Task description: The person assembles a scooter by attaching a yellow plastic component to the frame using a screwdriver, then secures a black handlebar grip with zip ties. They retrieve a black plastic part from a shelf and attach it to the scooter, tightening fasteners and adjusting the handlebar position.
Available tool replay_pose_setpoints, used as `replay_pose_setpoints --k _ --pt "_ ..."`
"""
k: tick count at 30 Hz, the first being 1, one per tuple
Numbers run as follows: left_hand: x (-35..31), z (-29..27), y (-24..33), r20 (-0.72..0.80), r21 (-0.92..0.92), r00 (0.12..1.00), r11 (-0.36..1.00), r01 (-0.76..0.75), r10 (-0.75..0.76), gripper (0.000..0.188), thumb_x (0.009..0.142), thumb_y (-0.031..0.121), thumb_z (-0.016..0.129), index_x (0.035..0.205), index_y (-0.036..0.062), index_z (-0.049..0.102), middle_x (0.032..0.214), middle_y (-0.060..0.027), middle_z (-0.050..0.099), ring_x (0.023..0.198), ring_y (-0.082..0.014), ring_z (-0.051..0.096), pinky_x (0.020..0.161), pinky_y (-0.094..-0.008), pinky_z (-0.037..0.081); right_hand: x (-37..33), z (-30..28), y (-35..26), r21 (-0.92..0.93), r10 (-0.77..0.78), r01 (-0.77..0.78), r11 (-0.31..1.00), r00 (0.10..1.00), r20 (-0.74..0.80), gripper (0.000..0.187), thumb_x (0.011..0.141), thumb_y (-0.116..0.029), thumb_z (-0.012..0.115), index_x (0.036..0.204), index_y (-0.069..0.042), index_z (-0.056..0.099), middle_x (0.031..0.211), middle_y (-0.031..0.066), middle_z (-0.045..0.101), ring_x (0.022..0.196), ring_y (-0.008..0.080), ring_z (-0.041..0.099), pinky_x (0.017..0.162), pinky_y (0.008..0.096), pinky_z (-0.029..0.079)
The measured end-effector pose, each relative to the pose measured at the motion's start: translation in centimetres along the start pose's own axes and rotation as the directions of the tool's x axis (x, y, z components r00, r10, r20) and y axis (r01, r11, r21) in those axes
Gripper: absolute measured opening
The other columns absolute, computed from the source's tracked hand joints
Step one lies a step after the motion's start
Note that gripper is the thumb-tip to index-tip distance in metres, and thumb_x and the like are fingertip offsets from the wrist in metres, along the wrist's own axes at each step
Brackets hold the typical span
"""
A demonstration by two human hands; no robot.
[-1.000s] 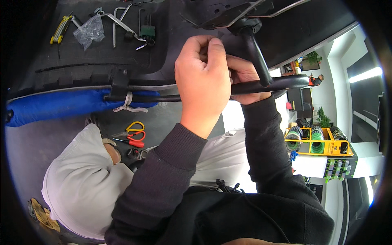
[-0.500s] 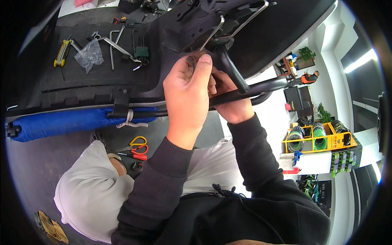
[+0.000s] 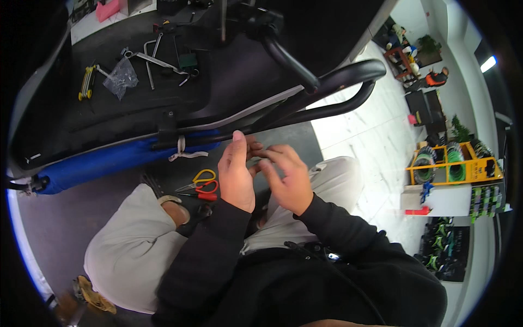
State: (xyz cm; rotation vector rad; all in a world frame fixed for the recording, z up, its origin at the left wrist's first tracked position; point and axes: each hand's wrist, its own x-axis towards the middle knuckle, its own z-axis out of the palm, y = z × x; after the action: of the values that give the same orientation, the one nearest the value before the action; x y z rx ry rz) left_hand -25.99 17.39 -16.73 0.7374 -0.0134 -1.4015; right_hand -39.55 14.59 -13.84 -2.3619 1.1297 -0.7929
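My left hand [image 3: 237,177] and my right hand [image 3: 287,182] are held close together over my lap, just below a black tubular frame [image 3: 348,73]. Their fingertips meet near the frame's lower tube. The left hand's fingers are straight and together, while the right hand's are curled. Whether a small part sits between them is hidden. A blue padded bar [image 3: 109,161] runs left from the frame, with a white tie [image 3: 182,151] wrapped around it. Scissors with yellow and red handles [image 3: 201,184] lie on the floor beside my left hand.
On the black surface above lie a yellow hex key set [image 3: 86,82], a small plastic bag [image 3: 122,76] and metal wrenches [image 3: 155,57]. A yellow rack with coiled cords [image 3: 447,161] stands at the right on the white tiled floor. My knees in light trousers flank my hands.
Both hands have come down from the black frame's upper joint to my lap. The view has tilted, so the frame now sits higher in the picture.
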Motion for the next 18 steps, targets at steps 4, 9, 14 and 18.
replay_pose_setpoints --k 4,9,14,18 --pt "2.0 -5.0 -2.1 -0.132 0.152 0.987 0.983 0.107 -0.087 0.029 0.110 0.036 0.061 0.103 0.0089 0.066 0.092 -0.0046 0.067 0.081 -0.0168 0.063 0.074 -0.0331 0.049 -0.7 1.8 1.7 0.063 -0.019 0.011 0.998 0.992 0.125 0.023 0.097 -0.015 0.072 0.116 -0.002 0.075 0.112 0.0151 0.071 0.101 0.0361 0.070 0.087 0.0409 0.058" --pt "4.9 -13.9 -6.2 -0.282 0.505 0.906 0.754 0.421 -0.317 0.029 0.107 0.033 0.063 0.093 0.0076 0.064 0.077 -0.0008 0.058 0.060 -0.0134 0.052 0.053 -0.0298 0.041 -0.2 2.2 4.0 0.178 0.211 -0.268 0.947 0.935 0.284 0.025 0.099 -0.025 0.070 0.104 -0.003 0.078 0.097 0.0190 0.075 0.092 0.0400 0.072 0.082 0.0468 0.058" --pt "7.1 -22.5 -8.5 -0.126 0.924 0.990 -0.357 0.139 0.061 0.035 0.094 0.035 0.066 0.108 0.0043 0.078 0.110 -0.0261 0.076 0.106 -0.0445 0.073 0.095 -0.0511 0.058 -0.1 2.2 6.3 -0.045 0.293 -0.300 0.953 0.869 0.400 0.029 0.098 -0.031 0.067 0.105 -0.005 0.079 0.095 0.0212 0.076 0.094 0.0428 0.072 0.084 0.0526 0.058" --pt "9.5 -27.1 -5.0 0.126 0.579 0.976 -0.785 -0.219 -0.179 0.034 0.095 0.033 0.067 0.100 0.0017 0.080 0.108 -0.0225 0.078 0.106 -0.0427 0.074 0.095 -0.0502 0.058 0.5 1.2 7.4 0.001 0.374 -0.383 0.924 0.903 0.211 0.034 0.098 -0.035 0.068 0.098 -0.004 0.080 0.086 0.0202 0.075 0.084 0.0440 0.072 0.079 0.0519 0.059"
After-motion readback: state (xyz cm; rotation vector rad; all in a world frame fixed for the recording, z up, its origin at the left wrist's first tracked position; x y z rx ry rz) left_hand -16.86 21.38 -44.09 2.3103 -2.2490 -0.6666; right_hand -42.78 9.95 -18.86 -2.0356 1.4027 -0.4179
